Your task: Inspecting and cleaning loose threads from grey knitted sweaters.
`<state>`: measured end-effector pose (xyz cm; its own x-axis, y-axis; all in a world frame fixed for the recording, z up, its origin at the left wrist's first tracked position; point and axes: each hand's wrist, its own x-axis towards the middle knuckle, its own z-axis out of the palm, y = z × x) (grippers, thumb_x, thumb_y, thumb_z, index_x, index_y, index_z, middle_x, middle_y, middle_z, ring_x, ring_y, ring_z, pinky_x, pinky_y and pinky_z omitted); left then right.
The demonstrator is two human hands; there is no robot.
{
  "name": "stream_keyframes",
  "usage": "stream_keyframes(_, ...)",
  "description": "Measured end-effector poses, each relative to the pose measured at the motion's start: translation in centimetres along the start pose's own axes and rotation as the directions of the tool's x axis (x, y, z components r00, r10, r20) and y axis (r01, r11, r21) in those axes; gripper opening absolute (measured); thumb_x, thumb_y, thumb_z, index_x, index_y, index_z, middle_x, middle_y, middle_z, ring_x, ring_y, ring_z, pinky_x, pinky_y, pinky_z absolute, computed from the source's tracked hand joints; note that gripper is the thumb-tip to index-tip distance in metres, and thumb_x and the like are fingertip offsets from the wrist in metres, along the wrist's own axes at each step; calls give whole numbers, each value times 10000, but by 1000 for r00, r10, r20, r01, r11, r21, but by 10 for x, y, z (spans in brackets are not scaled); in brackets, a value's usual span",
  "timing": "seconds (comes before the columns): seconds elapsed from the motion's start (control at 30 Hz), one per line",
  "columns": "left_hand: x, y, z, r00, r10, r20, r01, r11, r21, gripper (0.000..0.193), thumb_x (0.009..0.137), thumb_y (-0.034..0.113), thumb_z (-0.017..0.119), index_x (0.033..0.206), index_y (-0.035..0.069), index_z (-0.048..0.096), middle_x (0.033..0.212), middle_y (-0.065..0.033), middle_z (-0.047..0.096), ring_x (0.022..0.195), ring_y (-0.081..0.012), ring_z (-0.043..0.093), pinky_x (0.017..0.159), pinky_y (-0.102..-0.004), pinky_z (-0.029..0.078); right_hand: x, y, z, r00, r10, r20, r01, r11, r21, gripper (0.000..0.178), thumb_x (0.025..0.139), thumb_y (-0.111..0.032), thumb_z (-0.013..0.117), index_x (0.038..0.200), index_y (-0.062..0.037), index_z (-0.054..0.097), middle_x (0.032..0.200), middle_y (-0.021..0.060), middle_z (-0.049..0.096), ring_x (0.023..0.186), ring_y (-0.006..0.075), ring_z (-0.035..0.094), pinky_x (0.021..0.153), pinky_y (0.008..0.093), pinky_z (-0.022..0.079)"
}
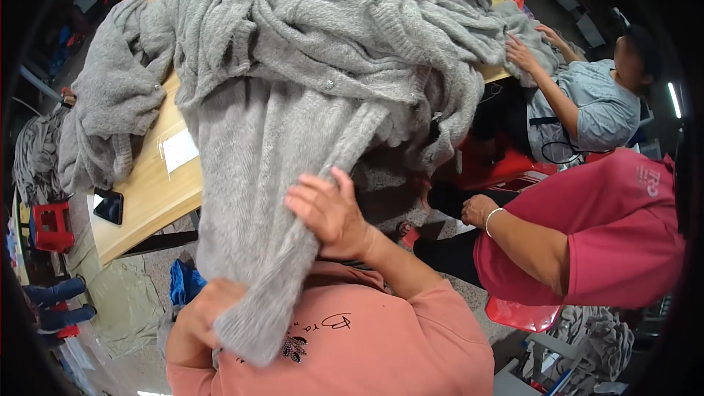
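A long panel of a grey knit sweater (253, 176) hangs off the heap on the table and stretches down toward my body. My left hand (209, 309), a little blurred, grips its side edge near the lower end; part of the fingers is hidden by the knit. Higher up, on the sweater's right edge, lies my right hand (328, 218) with its fingers spread over the fabric. The sweater's free end rests against my salmon-coloured top (381, 337). Above, the heap of grey knitwear (315, 22) covers most of the table, and a small shiny button shows on it.
On the wooden table (150, 202) are a white paper (180, 150) and a dark phone (108, 206). A person in red (601, 235) sits close on my right; another in grey-blue (594, 95) handles knitwear farther off. A red stool (51, 226) stands at left.
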<state>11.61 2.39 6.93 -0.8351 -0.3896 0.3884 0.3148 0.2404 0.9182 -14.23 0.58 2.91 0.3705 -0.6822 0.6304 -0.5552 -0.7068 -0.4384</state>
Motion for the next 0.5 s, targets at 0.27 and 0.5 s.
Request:
stream_keyframes(0.27, -50, 45, 24, 769, -236, -594, 454, 856, 248, 301, 616, 155, 659, 848, 27, 516, 733, -133, 587, 586, -260, 570, 547, -330, 439, -18, 98, -10, 952, 230, -204, -300, 839, -454, 308, 609, 7, 540, 899, -87, 585, 1000, 43, 573, 1063, 274, 473, 937, 502, 249)
stream_keyframes(0.5, -64, 32, 46, 377, -68, -924, 813, 503, 295, 471, 617, 188, 676, 1018, 33, 482, 811, -161, 590, 663, -274, 593, 614, -334, 461, -34, 99, -37, 851, 378, -363, -301, 920, 252, 255, 623, 67, 528, 855, -30, 574, 833, 134, 577, 794, 329, 556, 720, 399, 443)
